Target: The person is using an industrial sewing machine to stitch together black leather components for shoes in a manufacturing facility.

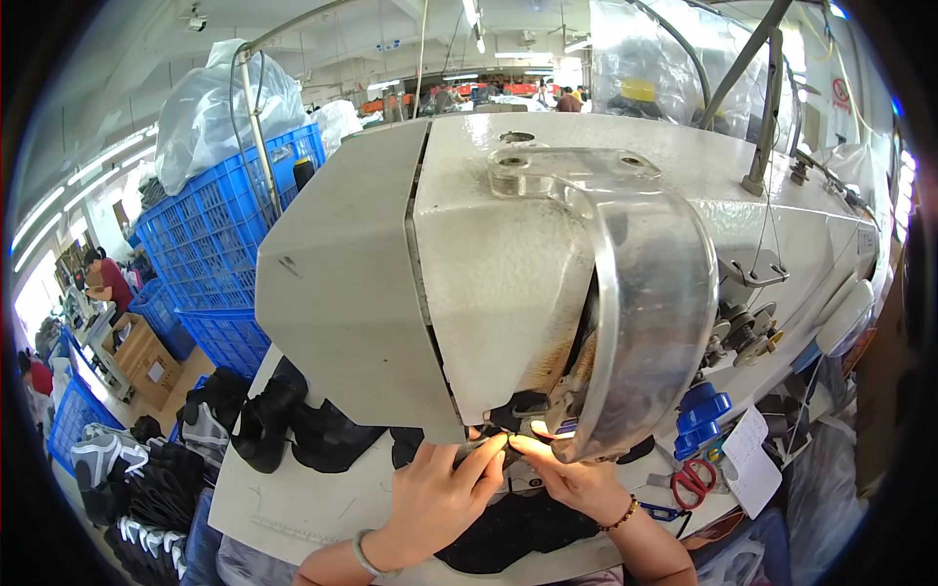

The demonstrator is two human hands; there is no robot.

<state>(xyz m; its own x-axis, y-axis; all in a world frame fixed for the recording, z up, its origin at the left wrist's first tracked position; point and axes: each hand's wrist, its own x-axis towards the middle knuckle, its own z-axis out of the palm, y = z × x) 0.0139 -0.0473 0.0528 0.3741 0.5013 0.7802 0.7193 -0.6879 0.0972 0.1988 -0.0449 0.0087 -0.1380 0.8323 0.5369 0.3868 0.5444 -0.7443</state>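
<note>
Head view: left hand [440, 496], right hand [575, 483] pinch small black piece [510, 436] at sewing machine [508, 283] (apparently guiding step); next move probably calls for steady alignment

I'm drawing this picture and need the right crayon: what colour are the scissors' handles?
The scissors' handles are red; they show best in the head view.

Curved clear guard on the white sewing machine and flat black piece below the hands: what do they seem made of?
Curved clear guard: probably glossy hard plastic; see-through with bright reflections. Flat black piece: perhaps matte fabric, from its dull, soft-looking surface; leather remains possible.
</note>
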